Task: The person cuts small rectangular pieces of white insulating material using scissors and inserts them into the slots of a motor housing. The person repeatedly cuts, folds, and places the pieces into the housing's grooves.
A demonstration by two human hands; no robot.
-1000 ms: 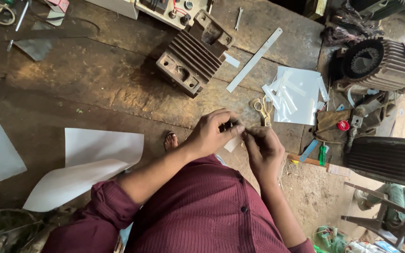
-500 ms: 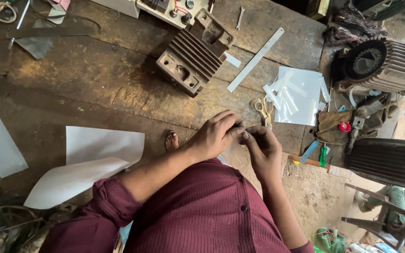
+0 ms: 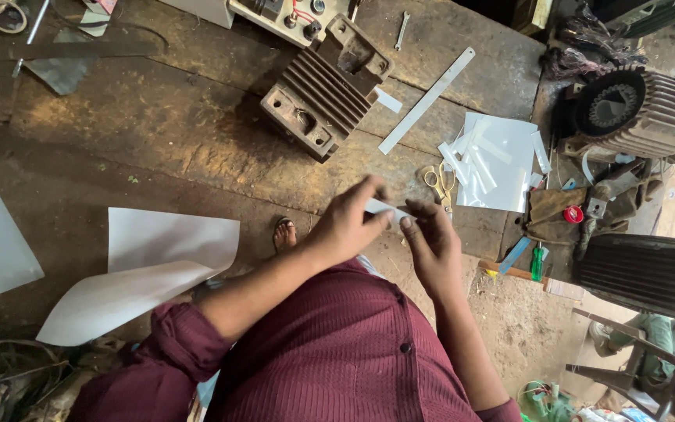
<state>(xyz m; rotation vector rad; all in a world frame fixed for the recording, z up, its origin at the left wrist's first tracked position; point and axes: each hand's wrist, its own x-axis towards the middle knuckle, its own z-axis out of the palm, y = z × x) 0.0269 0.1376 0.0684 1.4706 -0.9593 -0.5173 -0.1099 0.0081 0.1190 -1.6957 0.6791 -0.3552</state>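
Bare worn wood lies open to the left of the fingers, but the surface [image 3: 158, 148] ends close on their right. Both hands pinch one small, thin white paper strip [image 3: 388, 208] above the wood: the left hand [image 3: 349, 225] and the right hand [image 3: 431, 242] each close their fingers on it. Yellow-handled scissors [image 3: 439, 184] and flat white strips [image 3: 482, 160] lie just past the fingers.

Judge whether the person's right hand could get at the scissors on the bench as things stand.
Probably yes. The right hand is beside the scissors, with nothing lying between them on the bench. But both it and the left hand pinch a small white strip, which it would have to release first.
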